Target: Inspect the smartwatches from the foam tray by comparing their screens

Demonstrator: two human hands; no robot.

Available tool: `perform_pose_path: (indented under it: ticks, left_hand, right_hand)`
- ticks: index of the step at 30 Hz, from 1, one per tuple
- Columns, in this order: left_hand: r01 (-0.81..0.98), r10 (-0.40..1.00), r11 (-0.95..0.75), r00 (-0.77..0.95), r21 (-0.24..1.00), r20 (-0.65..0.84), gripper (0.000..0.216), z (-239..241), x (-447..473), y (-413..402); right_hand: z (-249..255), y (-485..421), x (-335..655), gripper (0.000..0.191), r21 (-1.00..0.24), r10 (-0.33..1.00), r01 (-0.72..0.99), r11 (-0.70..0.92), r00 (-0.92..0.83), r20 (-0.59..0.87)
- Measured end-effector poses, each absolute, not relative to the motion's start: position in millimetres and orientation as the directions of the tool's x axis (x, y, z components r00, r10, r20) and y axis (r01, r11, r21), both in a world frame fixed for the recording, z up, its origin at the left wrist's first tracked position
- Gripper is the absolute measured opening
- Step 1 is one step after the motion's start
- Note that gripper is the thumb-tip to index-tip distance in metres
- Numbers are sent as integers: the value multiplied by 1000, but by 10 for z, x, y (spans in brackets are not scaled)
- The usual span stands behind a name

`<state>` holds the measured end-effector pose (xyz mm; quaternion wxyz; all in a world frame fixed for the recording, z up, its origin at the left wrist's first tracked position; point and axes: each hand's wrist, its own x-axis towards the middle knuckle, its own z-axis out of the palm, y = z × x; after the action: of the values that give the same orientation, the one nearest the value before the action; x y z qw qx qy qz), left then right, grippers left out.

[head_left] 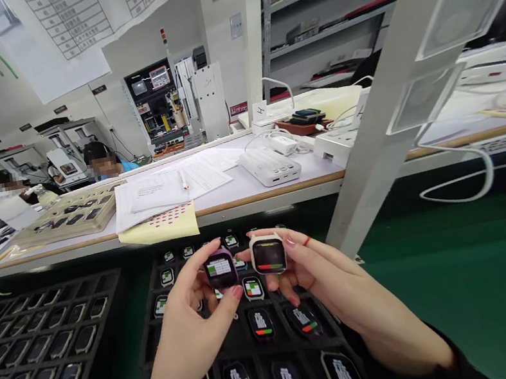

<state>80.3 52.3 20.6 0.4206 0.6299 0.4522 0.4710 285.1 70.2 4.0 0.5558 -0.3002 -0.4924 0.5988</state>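
My left hand grips a purple-edged smartwatch body, its lit screen showing a white and green table. Beside it, my right hand holds a pale-cased smartwatch whose dark screen has a yellow line above and a red and green bar below. Both watches are strapless and held upright, a small gap apart, over a black compartment tray. In the tray lie several more watches with lit screens, such as one with white text and a red-green bar. My hands hide part of the tray.
On the left is another black tray of watches with dark screens. Behind runs a bench carrying papers, a white charger-like box and a beige parts tray. A slanted grey post rises at right. Two people sit beyond.
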Motion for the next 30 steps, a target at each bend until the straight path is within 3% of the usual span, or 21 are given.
perform_pose_path:
  ticks: [11, 30]
  left_hand:
    - [191, 955, -290, 3, 938, 295, 49, 181, 837, 581]
    - [244, 928, -355, -21, 902, 371, 48, 147, 836, 605]
  right_hand:
    - [41, 707, 2849, 45, -904, 957, -424, 52, -238, 167]
    - [32, 725, 2844, 43, -898, 948, -434, 67, -252, 193]
